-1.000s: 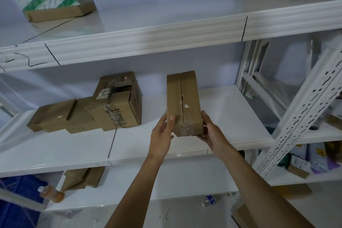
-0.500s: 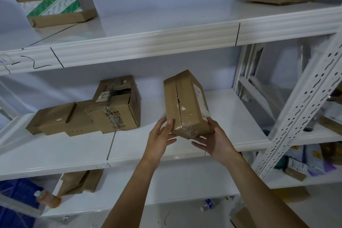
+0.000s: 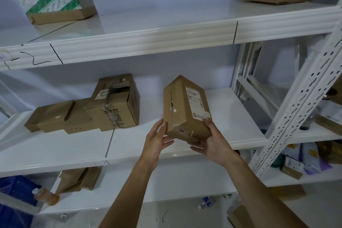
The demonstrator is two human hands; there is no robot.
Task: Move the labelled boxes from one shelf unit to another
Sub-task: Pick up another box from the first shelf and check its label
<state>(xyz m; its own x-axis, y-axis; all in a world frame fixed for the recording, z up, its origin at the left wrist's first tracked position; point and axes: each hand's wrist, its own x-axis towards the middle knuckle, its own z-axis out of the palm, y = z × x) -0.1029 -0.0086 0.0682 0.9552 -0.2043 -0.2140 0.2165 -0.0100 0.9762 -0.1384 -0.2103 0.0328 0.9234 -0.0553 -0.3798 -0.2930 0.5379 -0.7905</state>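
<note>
**Box in hand at the middle shelf**

Both hands clamp one labelled box: left hand on its near-left edge, right hand cupping the near-right corner. It hangs tilted above the middle shelf, not set down. Two boxes already lie left; whether more remain cannot be told.

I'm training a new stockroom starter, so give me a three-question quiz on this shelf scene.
1. True or false: the held box rests flat on the middle shelf.
2. Which hand supports the box from beneath? A left, B right.
3. Fill in: the box with green-striped tape sits on the ___ shelf.

Key: 1 false, it is tilted in the air, label showing, between both hands. 2 B. 3 top.
</note>
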